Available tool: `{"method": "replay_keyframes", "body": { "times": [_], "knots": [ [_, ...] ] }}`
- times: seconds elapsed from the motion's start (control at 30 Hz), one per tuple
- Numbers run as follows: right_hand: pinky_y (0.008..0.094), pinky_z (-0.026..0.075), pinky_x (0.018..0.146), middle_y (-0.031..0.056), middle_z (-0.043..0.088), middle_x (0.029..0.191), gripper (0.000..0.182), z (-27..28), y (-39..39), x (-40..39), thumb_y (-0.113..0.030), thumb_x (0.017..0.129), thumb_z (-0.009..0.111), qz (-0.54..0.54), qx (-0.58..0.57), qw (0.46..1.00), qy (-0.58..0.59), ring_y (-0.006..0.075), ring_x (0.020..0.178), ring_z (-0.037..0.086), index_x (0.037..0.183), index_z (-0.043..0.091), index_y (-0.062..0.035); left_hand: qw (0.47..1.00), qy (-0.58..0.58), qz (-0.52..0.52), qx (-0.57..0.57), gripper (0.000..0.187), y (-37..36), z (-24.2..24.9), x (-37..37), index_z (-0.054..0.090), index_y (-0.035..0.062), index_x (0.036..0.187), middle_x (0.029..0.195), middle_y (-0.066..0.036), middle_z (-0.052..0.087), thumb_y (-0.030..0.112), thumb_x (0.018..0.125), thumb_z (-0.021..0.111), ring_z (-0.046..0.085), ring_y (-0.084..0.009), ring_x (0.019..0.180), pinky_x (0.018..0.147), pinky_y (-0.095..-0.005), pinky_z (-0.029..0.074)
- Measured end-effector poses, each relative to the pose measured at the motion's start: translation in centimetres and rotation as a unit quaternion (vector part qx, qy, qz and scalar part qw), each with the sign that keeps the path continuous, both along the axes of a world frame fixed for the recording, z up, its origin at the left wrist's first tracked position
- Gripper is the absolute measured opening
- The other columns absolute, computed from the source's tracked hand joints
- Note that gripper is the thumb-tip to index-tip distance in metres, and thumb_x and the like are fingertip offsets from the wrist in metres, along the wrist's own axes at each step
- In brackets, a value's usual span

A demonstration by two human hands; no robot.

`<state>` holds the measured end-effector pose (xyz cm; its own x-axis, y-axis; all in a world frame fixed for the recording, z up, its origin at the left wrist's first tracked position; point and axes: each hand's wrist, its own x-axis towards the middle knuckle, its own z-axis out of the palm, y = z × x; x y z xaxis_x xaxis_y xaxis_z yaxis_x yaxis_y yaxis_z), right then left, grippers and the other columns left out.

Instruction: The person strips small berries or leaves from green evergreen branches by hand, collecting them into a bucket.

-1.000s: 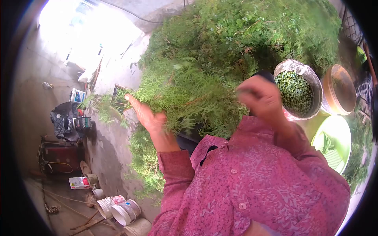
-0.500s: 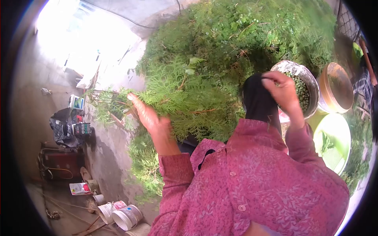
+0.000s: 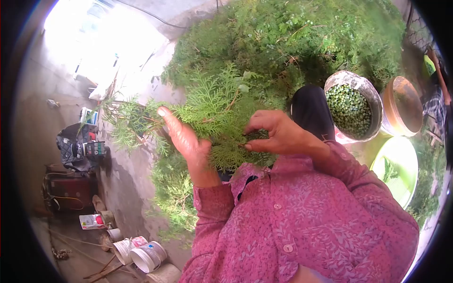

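My left hand (image 3: 185, 144) is closed round a leafy arborvitae branch (image 3: 207, 104), its thumb pointing up along the stem. Flat green sprays spread to both sides of that hand. At the right part of the branch is my right hand (image 3: 276, 134), with fingers curled and the thumb tip a little apart from the forefinger. Nothing shows clearly between those tips. Beyond my right hand, next to a dark-clad knee (image 3: 311, 111), stands a bucket (image 3: 377, 101) holding many small green cones (image 3: 349, 111).
A large heap of cut branches (image 3: 292, 42) fills the far side. Right of the cone bucket are a brownish bucket (image 3: 410, 106) and a light green basin (image 3: 408, 165). White pails (image 3: 148, 258), a dark bag (image 3: 71, 146) and a dark red box (image 3: 71, 191) lie along the left.
My right hand has come from beside the cone bucket, left and down to the branch. The bucket's cones now show fully. My left hand keeps its hold on the branch.
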<state>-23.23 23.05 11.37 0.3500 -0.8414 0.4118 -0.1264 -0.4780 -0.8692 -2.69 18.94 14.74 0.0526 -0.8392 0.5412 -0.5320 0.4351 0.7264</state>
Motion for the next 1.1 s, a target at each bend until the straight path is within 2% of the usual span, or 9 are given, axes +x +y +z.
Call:
{"method": "replay_keyframes", "body": {
  "times": [0.2,0.33,0.37,0.4,0.6,0.77,0.83,0.9,1.1],
  "knots": [
    [0.035,0.042,0.06,0.0117,0.053,0.07,0.024,0.3,-0.1,0.9,-0.023,0.067,0.068,0.038,0.007,0.999,0.017,0.0267,0.068,0.053,0.071,0.056,-0.0025,0.961,0.239,0.012,0.137,0.127,1.2,1.7,-1.0,0.0,-0.0005,0.137,0.142,-0.024,0.004,0.085,0.053,0.043,0.008,-0.0328,0.131,0.106,-0.0454,0.007],
    [0.0347,0.042,0.059,0.0111,0.052,0.066,0.023,0.1,0.0,1.4,-0.021,0.068,0.066,0.024,-0.028,0.998,0.044,0.0269,0.065,0.052,0.068,0.053,-0.0018,0.993,0.007,-0.04,-0.11,0.105,-0.1,-0.2,0.4,0.015,0.0058,0.138,0.142,-0.02,0.014,0.078,0.066,0.04,0.013,-0.0333,0.131,0.102,-0.0509,0.015],
    [0.0339,0.042,0.059,0.0113,0.052,0.066,0.021,0.1,0.2,1.1,-0.02,0.068,0.064,0.031,-0.01,0.998,0.047,0.0251,0.064,0.053,0.069,0.054,-0.0012,0.967,0.229,0.102,0.047,0.105,0.1,2.7,-0.8,0.013,0.0096,0.139,0.143,-0.018,0.009,0.079,0.065,0.041,0.011,-0.0346,0.131,0.101,-0.0555,0.012],
    [0.0332,0.042,0.06,0.0114,0.052,0.066,0.02,0.1,0.5,0.7,-0.019,0.069,0.063,0.037,0.008,0.998,0.051,0.0234,0.064,0.053,0.071,0.055,-0.0007,0.849,0.429,0.233,0.199,0.104,0.2,4.6,-1.7,0.011,0.0134,0.139,0.144,-0.016,0.005,0.079,0.064,0.042,0.008,-0.0359,0.131,0.1,-0.06,0.01],
    [0.021,0.045,0.059,0.0009,0.057,0.074,0.014,-2.4,0.8,-7.6,-0.003,0.079,0.056,-0.289,0.115,0.943,-0.122,0.0081,0.066,0.054,0.093,0.057,-0.0025,0.869,0.408,0.242,0.144,0.102,-0.1,5.3,0.6,0.008,0.0177,0.14,0.145,-0.013,0.005,0.077,0.065,0.043,0.007,-0.0352,0.132,0.098,-0.0635,0.007],
    [0.0324,0.048,0.075,0.0159,0.06,0.094,0.033,-7.2,2.4,-17.8,-0.016,0.07,0.066,-0.513,-0.022,0.706,0.487,0.0302,0.08,0.058,0.101,0.061,-0.0058,0.863,0.427,0.235,0.131,0.1,-0.7,5.4,0.2,0.007,0.0185,0.14,0.145,-0.012,0.006,0.076,0.066,0.044,0.007,-0.0341,0.132,0.098,-0.0637,0.008],
    [0.0311,0.047,0.077,0.0164,0.059,0.098,0.039,-5.7,2.1,-16.9,-0.021,0.069,0.067,-0.51,-0.004,0.743,0.434,0.0277,0.085,0.058,0.104,0.06,-0.0063,0.868,0.42,0.227,0.137,0.099,-1.0,5.1,0.0,0.008,0.0182,0.14,0.145,-0.012,0.006,0.075,0.067,0.044,0.007,-0.0341,0.132,0.098,-0.0636,0.008],
    [0.0314,0.045,0.082,0.0149,0.056,0.106,0.039,-2.9,1.4,-13.6,-0.02,0.07,0.068,-0.311,0.251,0.916,0.042,0.0237,0.095,0.055,0.105,0.06,-0.0066,0.874,0.409,0.217,0.145,0.098,-1.1,4.7,-0.3,0.009,0.018,0.14,0.145,-0.012,0.006,0.075,0.068,0.043,0.007,-0.0342,0.132,0.099,-0.0635,0.009],
    [0.0254,0.046,0.075,0.0067,0.06,0.093,0.056,-2.3,-0.9,-3.7,-0.017,0.071,0.07,0.021,0.179,0.976,-0.12,0.0129,0.083,0.056,0.119,0.046,0.0006,0.883,0.393,0.206,0.153,0.098,-0.7,5.6,-2.0,0.009,0.0176,0.14,0.145,-0.013,0.005,0.075,0.068,0.042,0.007,-0.0345,0.132,0.098,-0.0637,0.009]
  ]
}}
